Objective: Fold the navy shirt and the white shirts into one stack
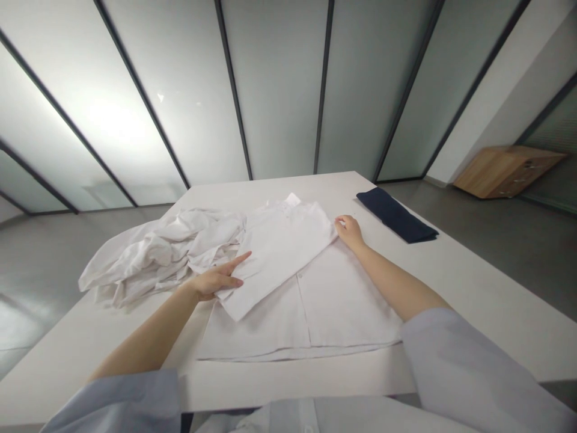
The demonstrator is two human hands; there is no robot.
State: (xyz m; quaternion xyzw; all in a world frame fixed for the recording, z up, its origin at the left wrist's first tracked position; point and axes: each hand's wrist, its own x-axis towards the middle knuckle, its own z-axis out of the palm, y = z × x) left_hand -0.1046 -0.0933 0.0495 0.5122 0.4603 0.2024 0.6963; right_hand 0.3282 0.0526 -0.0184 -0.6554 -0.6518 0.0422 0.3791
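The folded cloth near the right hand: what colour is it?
Dark navy folded cloth, head view.

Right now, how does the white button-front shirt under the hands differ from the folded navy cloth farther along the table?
The white shirt is spread wide with one side folded across it, while the navy cloth is folded into a tidy, narrow strip. The shirt also covers far more of the table than the navy cloth. The left hand and right hand touch the shirt, but neither touches the navy cloth. Both lie on the same white table.

Pale blue buttoned top (342,418), loose sleeves (469,373), bare forearms (396,288), bare hands (215,281)
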